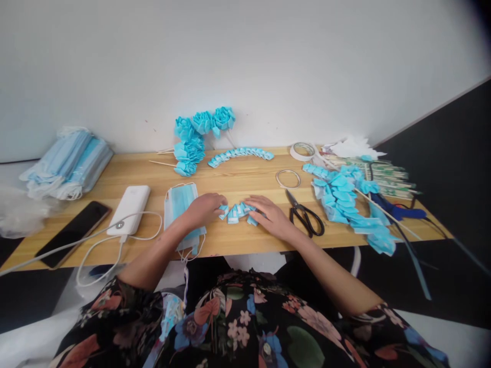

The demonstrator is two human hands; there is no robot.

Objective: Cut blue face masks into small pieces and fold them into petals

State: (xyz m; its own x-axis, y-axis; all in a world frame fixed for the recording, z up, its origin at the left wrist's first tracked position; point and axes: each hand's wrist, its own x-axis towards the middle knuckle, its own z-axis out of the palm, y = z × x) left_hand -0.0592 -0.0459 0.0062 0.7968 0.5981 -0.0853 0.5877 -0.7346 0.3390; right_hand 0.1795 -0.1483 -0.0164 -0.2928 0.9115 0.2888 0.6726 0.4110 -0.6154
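Observation:
A short row of light-blue folded petals [235, 213], apparently cut from mask cloth, lies fanned on the table between my hands. My left hand [207, 208] is at the left end of the row, its fingers bent and closed around an end petal; the fingertips are partly hidden. Over the right end rests my right hand [269, 216], palm down, fingers stretched and slightly apart, touching the petals. A flat blue face mask [180, 207] lies beneath and beside my left wrist. Just right of my right hand are black-handled scissors [303, 212].
At the back lie blue cloth flowers [190, 148] on sticks and a curved petal strip [241, 153]. Rightward are tape [302, 151], a wire ring [288, 179], heaped petal strips [341, 194] and a blue-handled tool [408, 212]. Leftward are stacked masks [69, 161], a phone [72, 232] and a cabled power bank [129, 209].

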